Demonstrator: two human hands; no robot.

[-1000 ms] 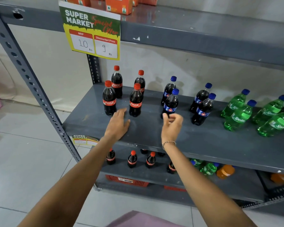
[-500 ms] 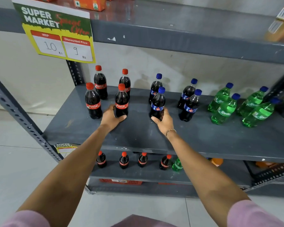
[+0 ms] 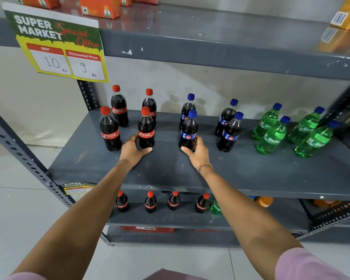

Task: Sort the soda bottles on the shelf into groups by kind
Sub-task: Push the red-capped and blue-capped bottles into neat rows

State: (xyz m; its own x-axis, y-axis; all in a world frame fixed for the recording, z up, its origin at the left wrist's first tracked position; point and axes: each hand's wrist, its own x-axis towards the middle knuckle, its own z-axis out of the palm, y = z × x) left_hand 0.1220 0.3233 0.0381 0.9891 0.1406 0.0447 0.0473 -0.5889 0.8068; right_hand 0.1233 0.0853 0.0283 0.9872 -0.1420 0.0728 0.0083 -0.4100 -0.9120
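On the grey shelf (image 3: 230, 174), the left hand (image 3: 132, 151) grips a dark-cola-filled Coca-Cola bottle (image 3: 146, 129), the right hand (image 3: 197, 151) a blue-capped cola bottle (image 3: 188, 131).

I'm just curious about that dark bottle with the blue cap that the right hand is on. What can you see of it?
The blue-capped bottle is clear plastic filled with dark cola, with a blue screw cap and a blue label whose logo is too blurred to read. It stands upright on the grey shelf, front-left of a group of four like it, between the red-capped and green bottles. The right hand wraps its base, thumb in front. Nothing else appears to touch it.
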